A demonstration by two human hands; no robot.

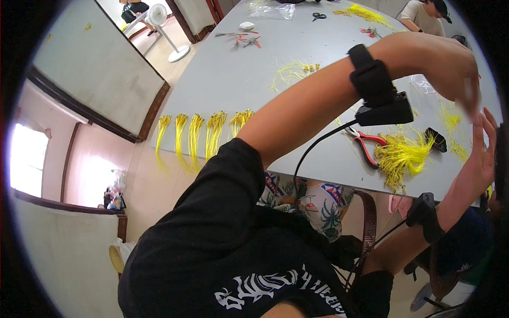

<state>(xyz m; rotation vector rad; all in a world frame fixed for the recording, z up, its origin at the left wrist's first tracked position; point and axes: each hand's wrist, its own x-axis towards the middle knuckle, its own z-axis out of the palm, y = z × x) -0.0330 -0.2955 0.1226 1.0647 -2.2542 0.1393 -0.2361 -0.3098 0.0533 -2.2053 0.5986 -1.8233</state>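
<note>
Both my hands are at the far right, close together, with fingertips meeting or nearly so. My left hand (450,66) bends down from above, its fingers smeared by motion. My right hand (483,151) rises from below with fingers stretched upward, and no held thing can be made out. Left of the right hand, a loose heap of yellow strands (405,156) lies on the grey table (222,79). Red-and-black-handled pliers (367,146) touch the heap's left side, and a small black object (436,140) lies on its right. More yellow strands (452,121) lie beside my hands.
Several tied yellow bundles (196,135) line the table's left edge. Farther back are loose strands (297,71), red-handled tools (246,40), a white case (247,25), black scissors (318,16) and a plastic bag (272,10). Another person (426,18) sits far right. A fan (169,37) stands beyond.
</note>
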